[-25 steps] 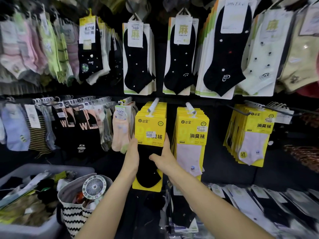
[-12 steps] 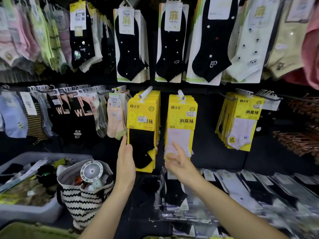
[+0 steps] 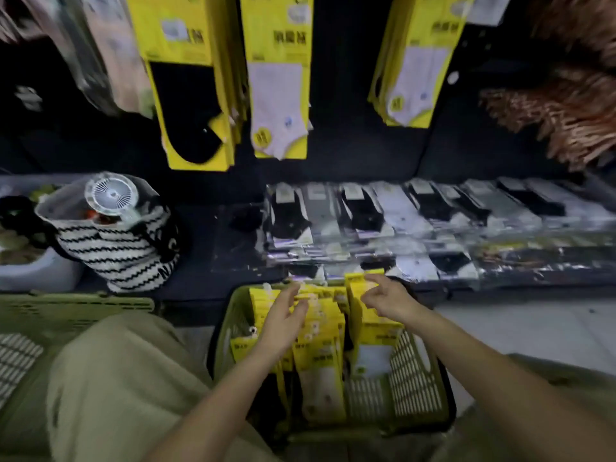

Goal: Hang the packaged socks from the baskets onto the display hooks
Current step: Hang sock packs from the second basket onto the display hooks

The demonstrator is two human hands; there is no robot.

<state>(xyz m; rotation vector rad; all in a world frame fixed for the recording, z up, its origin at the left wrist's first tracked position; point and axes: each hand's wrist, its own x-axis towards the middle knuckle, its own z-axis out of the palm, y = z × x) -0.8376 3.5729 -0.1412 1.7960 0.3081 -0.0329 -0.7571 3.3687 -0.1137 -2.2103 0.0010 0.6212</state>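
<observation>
The head camera looks down on a green basket (image 3: 418, 378) standing on the floor beside a trouser leg (image 3: 116, 378), packed with yellow sock packs (image 3: 320, 358) set on edge. The left hand (image 3: 283, 325) hovers over the left rows with fingers loosely spread, holding nothing; whether it touches the packs is lost in blur. The right hand (image 3: 390, 298) has its fingers curled over the top edge of one upright pack (image 3: 370, 330) at the basket's right side, pinching it. On the dark wall above hang more yellow packs: black socks (image 3: 193, 111) beside white ones (image 3: 280, 95). Clear-wrapped socks (image 3: 400, 221) lie flat on the shelf behind the basket, and a striped bag (image 3: 123, 251) with a small fan (image 3: 111, 195) stands to the left
</observation>
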